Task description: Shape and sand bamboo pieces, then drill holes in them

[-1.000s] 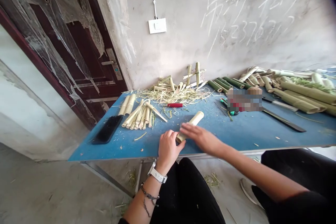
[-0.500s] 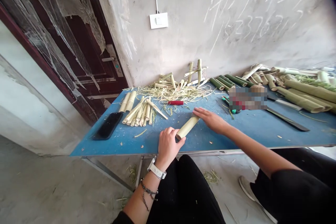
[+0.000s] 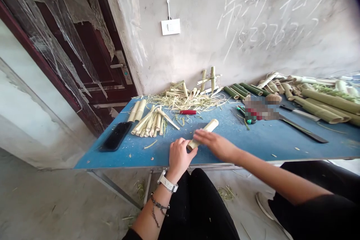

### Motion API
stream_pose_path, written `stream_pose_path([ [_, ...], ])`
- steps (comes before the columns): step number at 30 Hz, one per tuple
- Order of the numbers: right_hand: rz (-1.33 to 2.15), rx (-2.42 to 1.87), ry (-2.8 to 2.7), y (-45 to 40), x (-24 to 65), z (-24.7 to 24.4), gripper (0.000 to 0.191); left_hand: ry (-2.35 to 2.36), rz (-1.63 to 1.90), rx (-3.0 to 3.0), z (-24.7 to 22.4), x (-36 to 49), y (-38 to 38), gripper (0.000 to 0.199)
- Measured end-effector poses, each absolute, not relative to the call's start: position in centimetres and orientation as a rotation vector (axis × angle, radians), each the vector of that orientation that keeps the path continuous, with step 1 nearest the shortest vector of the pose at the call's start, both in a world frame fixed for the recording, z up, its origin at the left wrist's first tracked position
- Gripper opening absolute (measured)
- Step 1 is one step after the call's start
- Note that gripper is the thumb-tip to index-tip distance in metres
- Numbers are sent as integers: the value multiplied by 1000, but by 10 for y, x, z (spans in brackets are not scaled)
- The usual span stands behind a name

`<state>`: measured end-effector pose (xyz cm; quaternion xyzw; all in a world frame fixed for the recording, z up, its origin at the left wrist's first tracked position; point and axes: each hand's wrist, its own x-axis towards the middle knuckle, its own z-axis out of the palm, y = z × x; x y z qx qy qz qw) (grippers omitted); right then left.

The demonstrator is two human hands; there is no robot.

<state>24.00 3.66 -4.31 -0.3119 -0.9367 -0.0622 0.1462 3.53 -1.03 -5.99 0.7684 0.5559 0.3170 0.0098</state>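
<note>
- Head view: left hand (image 3: 178, 159) curled around the near end of a pale bamboo tube (image 3: 203, 134), which lies slantwise on a blue desk (image 3: 270, 148); a white watch (image 3: 167, 183) sits on the wrist.
- Right hand (image 3: 215, 145), arm stretched in from the right, fingers open and extended, tips on the tube.
- Chalk writing (image 3: 270, 18) on the wall (image 3: 191, 56) above: numerals resembling "2376", the rest unreadable.
- Change: right hand back on the tube, having rested on the desk beyond it moments earlier.

A black smartphone (image 3: 116, 136) lies at the left end of the blue worktable (image 3: 261, 150), beside cut bamboo pieces (image 3: 149, 123), with a black-bladed knife (image 3: 305, 132) toward the right.
</note>
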Motion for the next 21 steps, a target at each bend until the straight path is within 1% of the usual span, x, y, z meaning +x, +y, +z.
stream_pose_path([
  [2, -121, -755, -2747, 32, 237, -45, 56, 1731, 983, 2399, -60, 35, -9, 22],
  [3, -122, -840, -2709, 36, 242, -45, 57, 1726, 988, 2401, -60, 35, -9, 23],
  [5, -174, -1224, -2542, 56, 266, -42, 64, 1723, 994, 2402, -61, 34, -9, 24],
  [6, -194, -1415, -2454, 68, 282, -39, 64, 1728, 990, 2403, -61, 34, -9, 25],
  [8, -244, -1529, -2331, 87, 312, -31, 58, 1755, 977, 2418, -60, 34, -9, 25],
  [12, -250, -1421, -2099, 82, 336, -21, 45, 1864, 1002, 2492, -52, 35, -11, 28],
  [16, -90, -1294, -2061, 54, 331, -28, 42, 1880, 822, 2682, -39, 36, -6, 36],
  [19, -13, -1244, -2036, 37, 322, -28, 42, 1960, 697, 2652, -33, 35, 0, 32],
  [21, -10, -1211, -2002, 23, 308, -23, 42, 1898, 673, 2625, -33, 35, 1, 27],
])
